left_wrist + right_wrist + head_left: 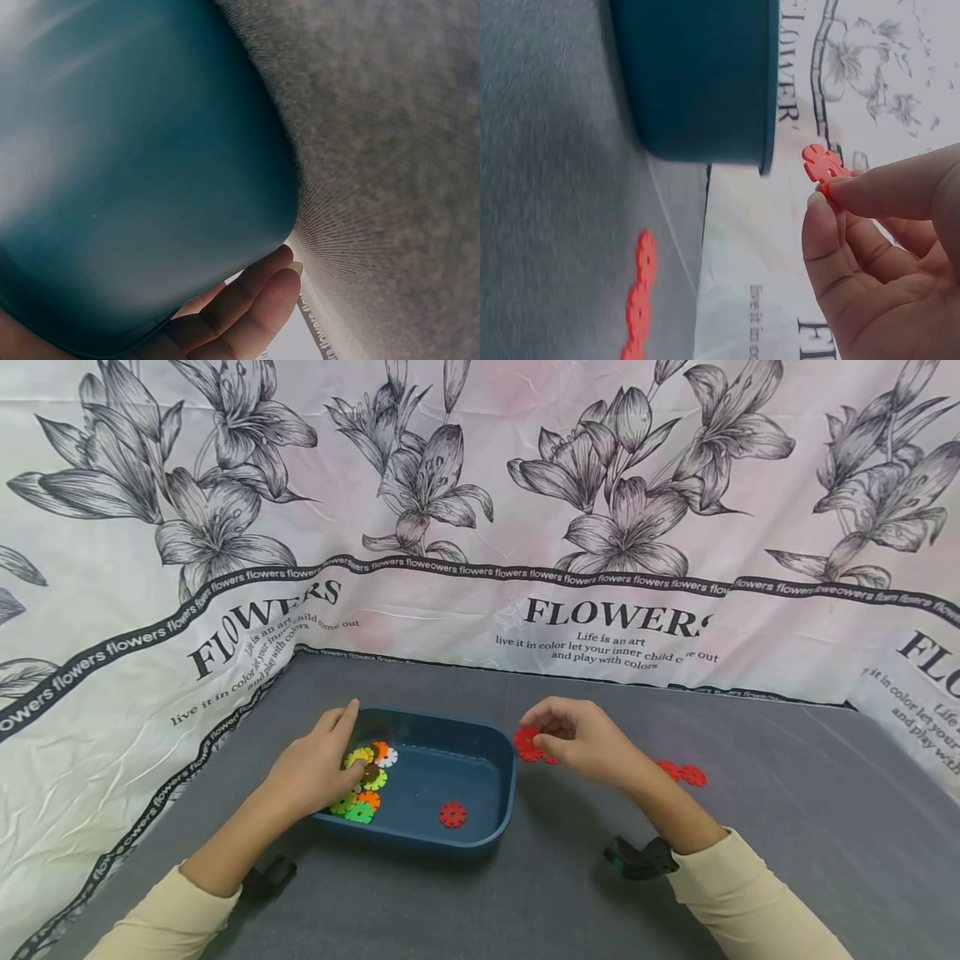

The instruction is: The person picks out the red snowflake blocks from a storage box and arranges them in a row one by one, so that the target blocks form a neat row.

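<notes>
A blue plastic basin (420,839) stands on the table. My left hand (318,768) grips its left side, thumb over the rim and inside, fingers along the outer wall; the left wrist view shows the fingers (251,307) against that wall. Just past the basin's right rim, my right hand (588,743) pinches a red notched disc (527,744) between thumb and finger; the same disc (821,161) shows in the right wrist view. Inside the basin lie one red disc (452,815) and, partly hidden by the left thumb, several yellow, green, orange and white discs (360,812).
More red discs (684,773) lie in a row on the grey tabletop (555,893), right of the basin and partly hidden by the right arm. A flower-printed cloth (450,627) hangs behind and at both sides. Dark devices (641,858) sit at both wrists.
</notes>
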{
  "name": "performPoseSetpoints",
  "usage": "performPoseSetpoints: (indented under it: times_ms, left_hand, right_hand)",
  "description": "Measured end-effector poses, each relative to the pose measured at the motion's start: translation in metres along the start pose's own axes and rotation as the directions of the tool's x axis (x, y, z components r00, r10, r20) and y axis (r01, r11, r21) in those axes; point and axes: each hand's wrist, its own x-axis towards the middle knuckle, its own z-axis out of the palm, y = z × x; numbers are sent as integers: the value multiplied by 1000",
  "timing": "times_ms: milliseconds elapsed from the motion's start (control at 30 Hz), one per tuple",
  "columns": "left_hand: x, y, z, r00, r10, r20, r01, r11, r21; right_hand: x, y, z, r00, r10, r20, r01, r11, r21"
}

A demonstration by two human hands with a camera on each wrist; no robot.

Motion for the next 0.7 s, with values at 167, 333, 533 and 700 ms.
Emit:
performPoseSetpoints:
  times_ms: [167,333,533,700]
  left_hand:
    - [1,-1,1,1000,0,4,0,1000,4]
    - [1,0,1,1000,-8,13,8,1000,1]
    - [1,0,1,1000,-7,10,7,1000,-2]
    - [1,-1,1,1000,-8,12,8,1000,5]
  right_hand:
    - [-8,4,-13,1000,16,-23,-16,1000,-22]
    - [-17,8,-25,997,61,-37,-63,997,-38]
    - [-29,15,-40,991,115,-64,-118,992,-39]
    - [-41,20,-55,985,139,-103,-145,988,-60]
